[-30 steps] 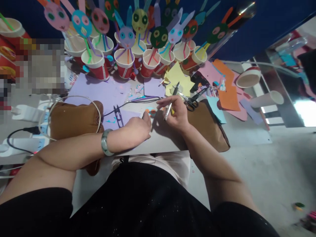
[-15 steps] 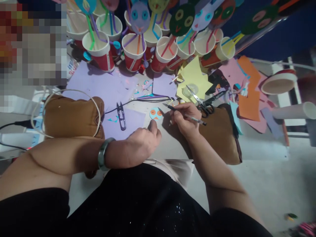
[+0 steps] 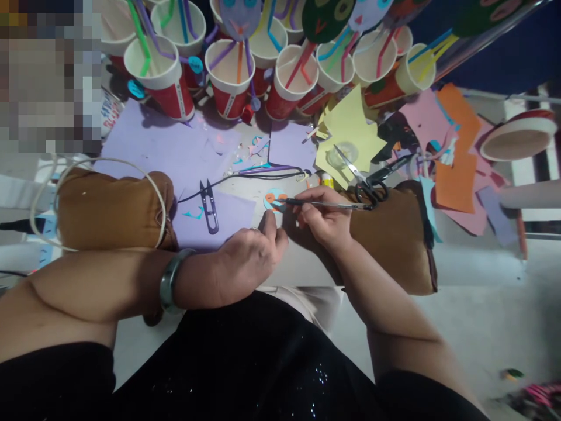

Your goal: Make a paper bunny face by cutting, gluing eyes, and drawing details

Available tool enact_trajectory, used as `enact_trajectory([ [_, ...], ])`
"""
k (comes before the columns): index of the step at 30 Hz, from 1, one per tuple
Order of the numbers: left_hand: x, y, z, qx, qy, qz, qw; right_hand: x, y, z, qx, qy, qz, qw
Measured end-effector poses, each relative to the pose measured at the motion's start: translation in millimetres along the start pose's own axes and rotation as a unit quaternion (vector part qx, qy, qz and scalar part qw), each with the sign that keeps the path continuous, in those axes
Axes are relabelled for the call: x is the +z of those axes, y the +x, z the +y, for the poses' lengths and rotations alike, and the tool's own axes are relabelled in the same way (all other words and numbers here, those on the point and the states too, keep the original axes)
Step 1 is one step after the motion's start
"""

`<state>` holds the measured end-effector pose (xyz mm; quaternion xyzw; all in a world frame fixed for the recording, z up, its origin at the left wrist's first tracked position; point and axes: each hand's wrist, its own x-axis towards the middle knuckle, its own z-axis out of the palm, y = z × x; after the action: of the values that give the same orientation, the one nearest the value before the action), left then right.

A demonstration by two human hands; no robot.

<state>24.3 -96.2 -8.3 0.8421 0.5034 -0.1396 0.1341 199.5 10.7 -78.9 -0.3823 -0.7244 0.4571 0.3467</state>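
Note:
A small light-blue paper face (image 3: 268, 200) with orange eye pieces lies on the table before me. The index fingertip of my left hand (image 3: 252, 257) presses on its lower edge, while the other fingers curl under. My right hand (image 3: 326, 216) grips a black-tipped pen (image 3: 302, 202) at a low slant, its tip over the face; whether it touches the paper I cannot tell. Left of the face, dark thread snips (image 3: 213, 227) rest on a lilac paper sheet (image 3: 236, 213). Black-handled scissors (image 3: 357, 178) lie beyond my right hand.
Red-and-white paper cups (image 3: 228, 88) holding straws and paper faces line the back. Brown cushions (image 3: 116, 207) sit on both sides, a white cable (image 3: 99, 161) looping over the left one. Yellow paper (image 3: 350, 126) and orange paper (image 3: 456, 175) lie to the right. A dark cord (image 3: 245, 173) crosses behind the face.
The pen has swung flatter and its tip has moved left and down over the paper face. My left fingertip stays at the face's lower edge. The view has shifted slightly.

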Motion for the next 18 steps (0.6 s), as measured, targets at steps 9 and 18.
enact_trajectory([
  [9,8.9,-1,0,-0.001,0.030,0.032,0.999,-2,4,3,-0.085,-0.095,-0.032,0.991],
  [18,-7.2,-1,2,0.004,0.052,-0.019,0.998,-3,5,9,-0.128,-0.101,-0.049,0.985],
])
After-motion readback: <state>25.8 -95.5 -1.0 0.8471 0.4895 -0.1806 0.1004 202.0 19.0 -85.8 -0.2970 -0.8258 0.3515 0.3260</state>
